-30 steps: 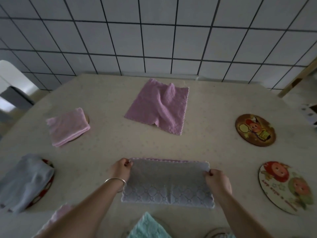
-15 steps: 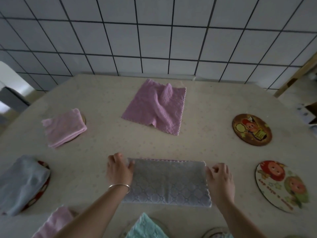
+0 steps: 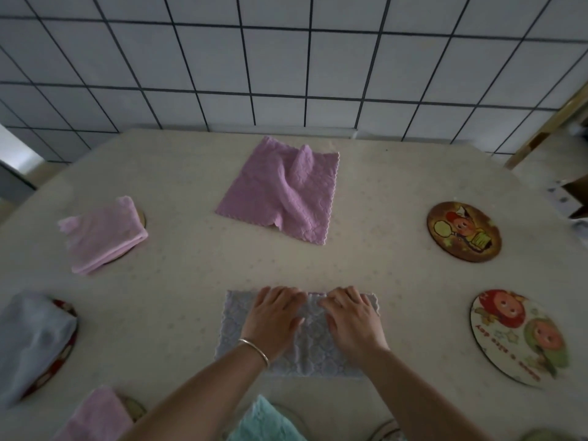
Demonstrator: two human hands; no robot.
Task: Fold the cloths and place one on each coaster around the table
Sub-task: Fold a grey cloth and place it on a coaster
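Along the near edge of the table (image 3: 381,275) a teal cloth (image 3: 264,421) and a pale pink cloth (image 3: 95,415) lie partly cut off by the frame, each apparently over a coaster, so those places look served. Just beyond them, at the middle of the near side, lies the grey cloth (image 3: 232,332), already halved into a wide strip; the left hand (image 3: 273,316) and the right hand (image 3: 351,318) rest flat on it side by side, fingers straight and close together, gripping nothing, probably pressing the fold smooth before the next fold. At the left edge a blue-grey cloth (image 3: 31,342) covers a red-rimmed coaster (image 3: 68,313), while at the right edge the pale cartoon coaster (image 3: 521,337) is bare. Farther along the right side the dark cartoon coaster (image 3: 463,231) is bare too; these two likely await the grey cloth and the last one. On the far left a folded pink cloth (image 3: 101,233) sits on its coaster, only a sliver of which shows. Toward the far edge the mauve cloth (image 3: 283,192) lies open and rumpled, not yet folded
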